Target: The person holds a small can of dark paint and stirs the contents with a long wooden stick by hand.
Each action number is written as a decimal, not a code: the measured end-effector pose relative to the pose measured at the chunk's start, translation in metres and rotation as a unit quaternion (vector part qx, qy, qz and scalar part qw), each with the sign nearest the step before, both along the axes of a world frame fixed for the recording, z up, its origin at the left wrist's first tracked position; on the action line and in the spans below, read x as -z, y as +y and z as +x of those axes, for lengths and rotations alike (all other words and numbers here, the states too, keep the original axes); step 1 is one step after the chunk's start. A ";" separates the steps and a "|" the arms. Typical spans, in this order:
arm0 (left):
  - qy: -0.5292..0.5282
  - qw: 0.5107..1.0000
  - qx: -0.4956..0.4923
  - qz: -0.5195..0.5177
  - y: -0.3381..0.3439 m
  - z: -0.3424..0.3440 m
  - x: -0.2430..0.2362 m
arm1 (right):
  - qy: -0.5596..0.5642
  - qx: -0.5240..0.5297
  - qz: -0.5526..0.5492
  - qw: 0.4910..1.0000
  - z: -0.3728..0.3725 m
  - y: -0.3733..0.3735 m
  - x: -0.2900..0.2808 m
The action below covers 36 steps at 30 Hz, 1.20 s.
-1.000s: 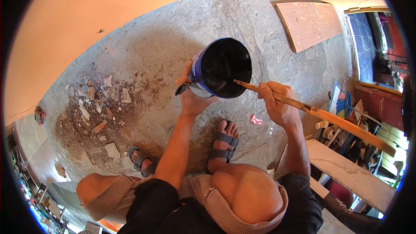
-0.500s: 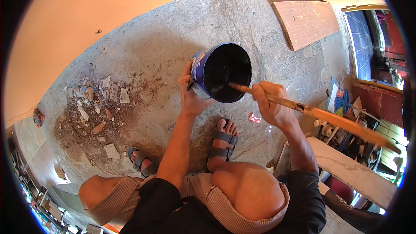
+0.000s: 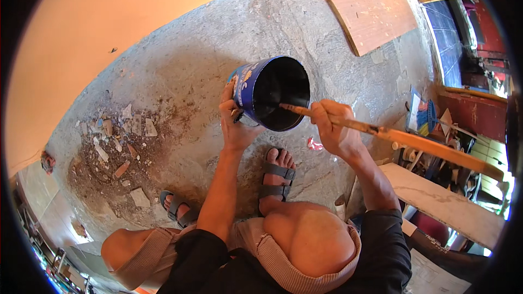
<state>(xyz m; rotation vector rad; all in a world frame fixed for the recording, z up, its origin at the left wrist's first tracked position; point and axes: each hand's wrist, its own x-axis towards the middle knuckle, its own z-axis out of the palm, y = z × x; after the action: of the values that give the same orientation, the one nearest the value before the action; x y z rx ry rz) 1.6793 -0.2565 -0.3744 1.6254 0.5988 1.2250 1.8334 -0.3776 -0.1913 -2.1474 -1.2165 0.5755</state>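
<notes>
My left hand (image 3: 235, 122) grips the left side of a blue paint can (image 3: 246, 91), which is tilted so that its dark mouth faces up and to the right. The inside looks black; how much it holds I cannot tell. In my right hand (image 3: 336, 129) is a long wooden stick (image 3: 414, 142), with the fingers closed round it near its narrow end. That thin tip reaches into the can's mouth, while the wide orange-brown end sticks out far to the right.
Rubble and dirt (image 3: 117, 152) lie on the concrete floor (image 3: 218, 49) at left. A wooden board (image 3: 373, 19) rests at the far right by the orange wall (image 3: 103, 16). A pale plank (image 3: 441, 198) and clutter stand at right. A red wrapper (image 3: 314, 144) lies near my sandalled foot (image 3: 278, 177).
The can and both hands have shifted slightly left in view. The can leans a bit more to the right, and the stick's tip stays inside it.
</notes>
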 end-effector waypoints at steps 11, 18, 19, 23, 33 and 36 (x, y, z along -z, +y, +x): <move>-0.004 0.999 -0.008 0.038 -0.005 0.001 0.000 | 0.007 0.032 -0.007 0.999 0.005 -0.003 -0.003; -0.011 0.999 -0.003 0.031 -0.008 0.003 0.002 | 0.031 0.039 -0.021 0.999 0.008 -0.007 -0.006; -0.013 0.999 0.000 0.031 -0.008 0.004 0.003 | 0.018 0.059 -0.021 0.998 0.010 -0.007 -0.004; 0.024 0.999 -0.015 0.037 -0.012 0.001 0.001 | 0.027 0.030 -0.037 0.998 0.008 -0.007 -0.003; 0.021 0.999 -0.018 0.026 -0.012 0.000 -0.001 | 0.109 0.077 -0.024 0.991 0.002 -0.003 -0.010; 0.036 0.998 -0.026 0.033 -0.013 0.000 -0.004 | -0.019 0.058 0.032 0.998 0.007 -0.005 0.001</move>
<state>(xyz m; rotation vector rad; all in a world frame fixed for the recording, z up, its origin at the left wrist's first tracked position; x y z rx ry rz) 1.6796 -0.2698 -0.3705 1.7247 0.6554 1.2401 1.8400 -0.3828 -0.1921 -2.1665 -1.1072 0.4435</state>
